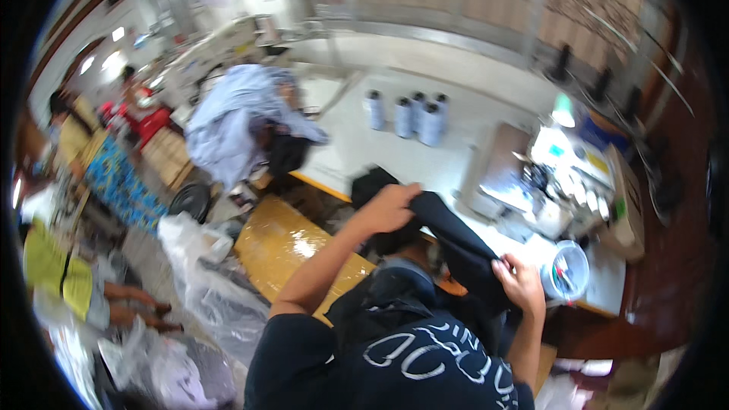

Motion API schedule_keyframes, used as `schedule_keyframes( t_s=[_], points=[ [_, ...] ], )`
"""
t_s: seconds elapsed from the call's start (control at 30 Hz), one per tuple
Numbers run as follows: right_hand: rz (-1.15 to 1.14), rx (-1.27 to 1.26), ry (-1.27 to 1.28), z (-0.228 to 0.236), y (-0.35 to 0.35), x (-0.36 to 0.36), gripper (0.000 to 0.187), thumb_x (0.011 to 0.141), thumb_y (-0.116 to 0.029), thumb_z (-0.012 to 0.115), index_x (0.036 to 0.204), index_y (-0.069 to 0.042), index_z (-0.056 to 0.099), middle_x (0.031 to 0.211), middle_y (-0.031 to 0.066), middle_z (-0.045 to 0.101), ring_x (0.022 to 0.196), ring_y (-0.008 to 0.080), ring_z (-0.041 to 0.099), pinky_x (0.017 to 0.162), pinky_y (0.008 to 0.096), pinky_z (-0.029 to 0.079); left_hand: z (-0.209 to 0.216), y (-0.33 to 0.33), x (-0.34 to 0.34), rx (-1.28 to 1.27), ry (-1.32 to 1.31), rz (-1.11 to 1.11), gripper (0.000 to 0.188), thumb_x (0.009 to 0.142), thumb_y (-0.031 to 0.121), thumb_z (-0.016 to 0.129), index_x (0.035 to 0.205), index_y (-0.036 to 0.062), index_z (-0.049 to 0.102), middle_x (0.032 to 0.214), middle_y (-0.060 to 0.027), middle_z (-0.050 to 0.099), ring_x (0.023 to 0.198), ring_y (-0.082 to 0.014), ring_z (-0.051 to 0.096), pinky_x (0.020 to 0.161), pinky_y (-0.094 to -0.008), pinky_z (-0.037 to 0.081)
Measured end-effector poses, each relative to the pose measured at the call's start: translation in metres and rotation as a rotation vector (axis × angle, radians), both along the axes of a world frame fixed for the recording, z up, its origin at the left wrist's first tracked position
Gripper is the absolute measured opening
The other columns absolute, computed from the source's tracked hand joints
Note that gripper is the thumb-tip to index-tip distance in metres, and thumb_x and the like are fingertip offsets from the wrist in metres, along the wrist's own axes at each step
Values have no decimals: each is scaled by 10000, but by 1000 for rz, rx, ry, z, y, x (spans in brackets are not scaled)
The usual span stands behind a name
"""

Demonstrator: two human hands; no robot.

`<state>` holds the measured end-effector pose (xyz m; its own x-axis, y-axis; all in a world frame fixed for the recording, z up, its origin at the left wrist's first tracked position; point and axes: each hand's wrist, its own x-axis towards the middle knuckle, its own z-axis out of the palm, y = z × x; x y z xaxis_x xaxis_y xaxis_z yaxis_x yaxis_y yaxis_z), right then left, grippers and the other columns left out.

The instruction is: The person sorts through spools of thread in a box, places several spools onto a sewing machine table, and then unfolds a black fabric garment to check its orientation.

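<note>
A piece of black fabric [454, 229] is stretched between my two hands at the front edge of the white worktable [357, 137]. My left hand [389, 209] is closed on its upper left part, and a bunched end of the fabric hangs beyond those fingers. Lower and to the right, my right hand [521, 279] pinches the other end. The fabric's lower part hangs before my dark shirt. A sewing machine [505, 175] with a lit lamp [563, 110] is set into the table just beyond my right hand.
Several thread cones [430, 123] stand mid-table. Light blue garments [239, 118] are heaped at the left. A clear tub of small tools [568, 269] sits near my right hand, beside a cardboard box [626, 209]. A yellow taped board [300, 247] and plastic bags [201, 273] lie left; people are further off.
</note>
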<state>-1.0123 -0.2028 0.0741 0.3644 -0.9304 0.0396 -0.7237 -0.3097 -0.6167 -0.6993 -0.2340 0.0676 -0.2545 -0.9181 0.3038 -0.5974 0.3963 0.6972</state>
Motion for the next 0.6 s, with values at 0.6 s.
schedule_keyframes(
  t_s=[0.6],
  points=[
    [-98,-885,-404,23,-42,89,328,589,76,402,887,47,536,885,161,561,831,335,533,789,416,408,96,-50,33,-833,28,247,532,528,9,601,1040,76,474,967,-134,476,919,-340,457,793,-400,366]
  ],
)
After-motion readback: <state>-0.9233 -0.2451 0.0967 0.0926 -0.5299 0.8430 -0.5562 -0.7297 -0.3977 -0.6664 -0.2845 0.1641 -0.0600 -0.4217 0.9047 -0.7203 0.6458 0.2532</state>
